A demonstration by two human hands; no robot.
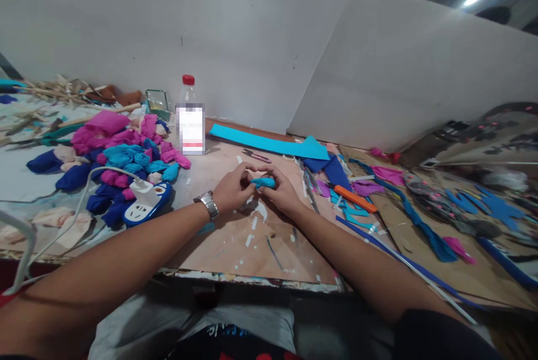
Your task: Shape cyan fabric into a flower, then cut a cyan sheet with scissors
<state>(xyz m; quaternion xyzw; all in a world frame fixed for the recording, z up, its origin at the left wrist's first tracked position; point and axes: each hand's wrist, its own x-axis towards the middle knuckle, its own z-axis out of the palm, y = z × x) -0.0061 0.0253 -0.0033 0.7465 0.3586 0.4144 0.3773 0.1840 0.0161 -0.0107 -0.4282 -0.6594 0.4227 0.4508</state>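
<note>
A small light-blue piece of crumpled material (264, 182) is pinched between my two hands, above the middle of the table. My left hand (236, 187), with a metal watch at its wrist, has its fingers curled round the piece's left end. From the other side, my right hand (281, 190) grips it between thumb and fingers. The fingertips of both hands come close together at the top. Small tweezers or scissors (257, 156) lie just beyond the hands. A long light-blue strip (264, 142) lies behind them.
Pink, blue and navy crumpled bundles (126, 152) are heaped at the left beside a power strip (147, 203) with a white cable. A red-capped bottle (191, 124) stands behind. On the right lie an orange cutter (355, 198), scraps and a brown board (403, 231).
</note>
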